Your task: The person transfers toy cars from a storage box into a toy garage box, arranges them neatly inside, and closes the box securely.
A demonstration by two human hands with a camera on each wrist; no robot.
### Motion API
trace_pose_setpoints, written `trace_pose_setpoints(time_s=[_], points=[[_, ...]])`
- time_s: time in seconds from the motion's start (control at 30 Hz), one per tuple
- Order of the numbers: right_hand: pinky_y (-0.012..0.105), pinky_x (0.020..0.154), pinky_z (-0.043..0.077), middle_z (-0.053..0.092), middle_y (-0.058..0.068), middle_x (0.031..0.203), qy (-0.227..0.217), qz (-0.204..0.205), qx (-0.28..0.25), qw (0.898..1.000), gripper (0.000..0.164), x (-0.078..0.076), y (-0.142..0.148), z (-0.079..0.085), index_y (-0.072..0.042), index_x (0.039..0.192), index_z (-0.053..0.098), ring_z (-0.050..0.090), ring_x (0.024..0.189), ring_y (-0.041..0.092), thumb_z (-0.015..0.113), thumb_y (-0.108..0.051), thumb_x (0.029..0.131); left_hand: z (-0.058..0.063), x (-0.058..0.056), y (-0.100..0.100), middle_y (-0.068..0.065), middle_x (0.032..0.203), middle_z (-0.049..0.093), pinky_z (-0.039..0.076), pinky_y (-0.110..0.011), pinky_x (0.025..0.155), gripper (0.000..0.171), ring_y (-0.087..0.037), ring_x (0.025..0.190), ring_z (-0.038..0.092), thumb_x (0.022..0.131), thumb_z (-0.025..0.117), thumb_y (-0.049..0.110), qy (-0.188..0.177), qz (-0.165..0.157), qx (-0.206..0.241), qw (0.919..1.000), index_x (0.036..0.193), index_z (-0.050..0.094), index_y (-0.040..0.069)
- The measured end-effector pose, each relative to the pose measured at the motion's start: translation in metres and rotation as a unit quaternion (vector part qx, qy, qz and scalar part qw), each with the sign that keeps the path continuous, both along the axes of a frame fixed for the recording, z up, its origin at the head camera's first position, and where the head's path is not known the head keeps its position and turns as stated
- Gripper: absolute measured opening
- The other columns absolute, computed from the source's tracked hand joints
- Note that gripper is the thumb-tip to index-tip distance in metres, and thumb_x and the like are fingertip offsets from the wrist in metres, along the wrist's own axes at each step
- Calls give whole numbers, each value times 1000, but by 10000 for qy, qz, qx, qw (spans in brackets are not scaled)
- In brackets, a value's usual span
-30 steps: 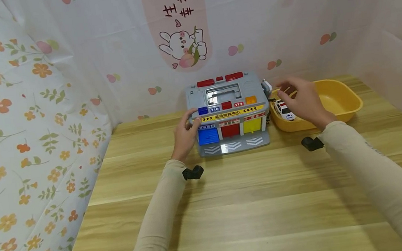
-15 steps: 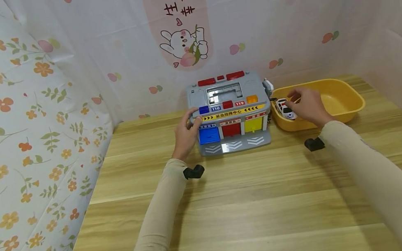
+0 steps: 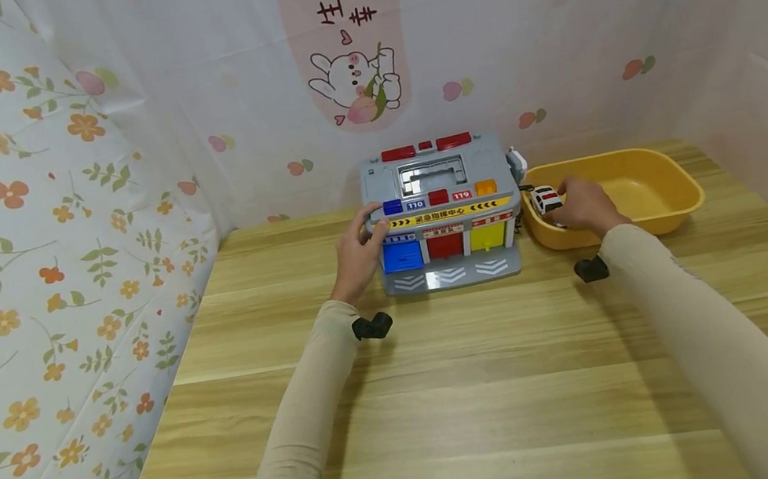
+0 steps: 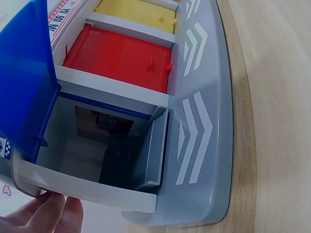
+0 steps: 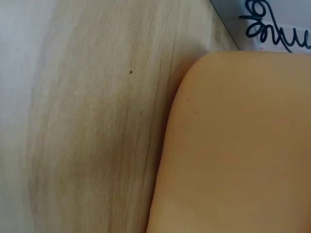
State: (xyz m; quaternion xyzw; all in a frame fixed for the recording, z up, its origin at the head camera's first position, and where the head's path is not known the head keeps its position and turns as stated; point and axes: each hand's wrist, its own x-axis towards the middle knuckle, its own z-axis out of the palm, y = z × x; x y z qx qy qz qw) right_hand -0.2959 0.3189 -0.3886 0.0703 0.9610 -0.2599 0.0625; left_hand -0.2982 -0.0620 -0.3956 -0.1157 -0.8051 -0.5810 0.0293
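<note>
A grey toy garage (image 3: 449, 279) stands on the table with a blue, a red and a yellow door. My left hand (image 3: 356, 262) holds its left side, fingers at the upper edge and thumb toward the front. In the left wrist view the blue door (image 4: 29, 77) is swung up over a hollow bay, while the red door (image 4: 119, 58) is down. Inside the left end of a yellow basin (image 3: 655, 220), my right hand (image 3: 588, 206) pinches a white toy police car (image 3: 544, 197); its fingertips are partly hidden. The right wrist view shows only the basin's outer wall (image 5: 238, 145).
The basin stands close beside the garage's right side. A dark coiled cord (image 5: 272, 29) hangs on the garage's side. A printed cloth (image 3: 256, 112) closes off the back, and a floral cloth (image 3: 43, 310) the left. Wooden tabletop (image 3: 446, 406) stretches in front.
My right hand has come down into the basin and taken hold of the toy police car, which has tilted slightly. My left hand stays on the garage. The head view has shifted a little.
</note>
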Motion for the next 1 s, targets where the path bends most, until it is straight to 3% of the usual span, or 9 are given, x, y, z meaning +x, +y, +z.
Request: trace_pose_setpoints(time_s=[0.37,1.0], points=[[54,87,47,50,32,118,-165,-241,156,9995,63,-7,-5,-3,12,134,35,49,103,45,62,-25,91,1,0,0,-7,136,60,56,-48,98,35,-27,106,66,102,54,45,-60,-25,12,10000,136,54,39],[49,89,48,48,33,123,-121,-361,-303,9988,68,-5,0,-4,15,134,38,47,105,43,64,-30,91,-1,1,0,-8,135,61,56,-49,96,36,-28,105,66,102,53,45,27,-12,-21,10000,137,53,38]])
